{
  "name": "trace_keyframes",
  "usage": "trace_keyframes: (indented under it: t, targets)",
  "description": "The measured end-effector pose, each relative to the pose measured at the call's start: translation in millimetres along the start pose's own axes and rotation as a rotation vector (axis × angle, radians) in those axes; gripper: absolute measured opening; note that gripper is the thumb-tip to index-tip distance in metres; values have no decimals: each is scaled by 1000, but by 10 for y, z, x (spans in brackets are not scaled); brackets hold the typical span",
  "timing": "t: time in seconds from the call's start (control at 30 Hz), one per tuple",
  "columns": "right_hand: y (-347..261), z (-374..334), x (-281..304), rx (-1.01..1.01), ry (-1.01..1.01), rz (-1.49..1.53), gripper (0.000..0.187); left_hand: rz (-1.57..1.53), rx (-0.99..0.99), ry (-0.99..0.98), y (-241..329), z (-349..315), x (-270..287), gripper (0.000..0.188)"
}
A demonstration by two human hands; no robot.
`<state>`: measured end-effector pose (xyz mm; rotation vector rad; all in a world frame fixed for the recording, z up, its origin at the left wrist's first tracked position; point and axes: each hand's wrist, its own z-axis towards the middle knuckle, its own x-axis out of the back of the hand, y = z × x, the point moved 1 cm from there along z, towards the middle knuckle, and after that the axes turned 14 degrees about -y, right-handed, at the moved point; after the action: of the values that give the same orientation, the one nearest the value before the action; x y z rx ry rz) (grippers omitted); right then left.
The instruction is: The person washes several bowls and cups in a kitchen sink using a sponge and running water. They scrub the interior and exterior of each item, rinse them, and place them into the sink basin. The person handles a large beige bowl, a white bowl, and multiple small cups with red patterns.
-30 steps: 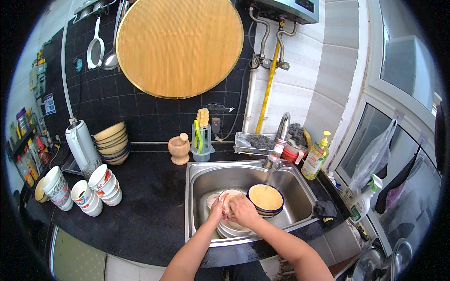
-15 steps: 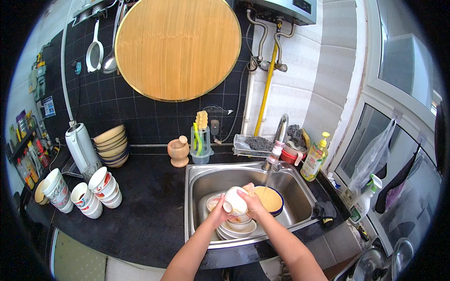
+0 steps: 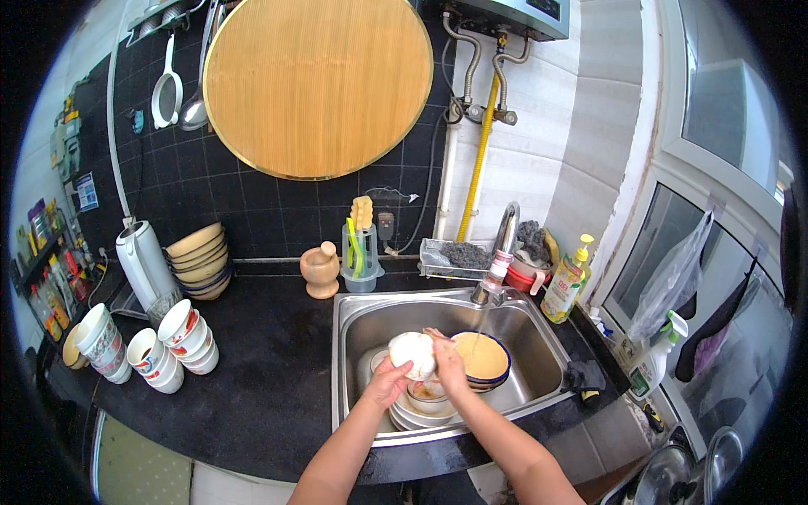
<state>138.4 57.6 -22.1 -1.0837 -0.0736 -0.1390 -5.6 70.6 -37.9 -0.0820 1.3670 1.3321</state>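
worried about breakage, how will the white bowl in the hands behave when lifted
The white bowl is probably slippery, being smooth and held over a sink with the tap running. It looks like glazed ceramic, so likely stiff and breakable if dropped. Its round shape might let it roll.

Top edge chops off the round board (image 3: pixel 318 88) and the grey wall unit (image 3: pixel 530 18). White bowl (image 3: pixel 411 353) hides most fingers of the left hand (image 3: pixel 388 384), and those bottles (image 3: pixel 50 307) far left are too tiny to read.
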Motion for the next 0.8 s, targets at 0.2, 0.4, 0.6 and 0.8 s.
trace_keyframes:
  t: [0.2,0.4,0.6,0.8]
  targets:
    - [-423,-318,-348,-98,-242,-147,36,67,-59,125,11,0,103,34]
    - [-640,-220,-234,162,-465,-968,32,200,3,166,-164,29,314,26]
    - [-673,75,-185,155,-443,-915,38,319,18,225,-28,-24,-72,32]
    - [-730,503,-223,-542,-477,-835,60,518,322,-56,-98,-43,151,33]
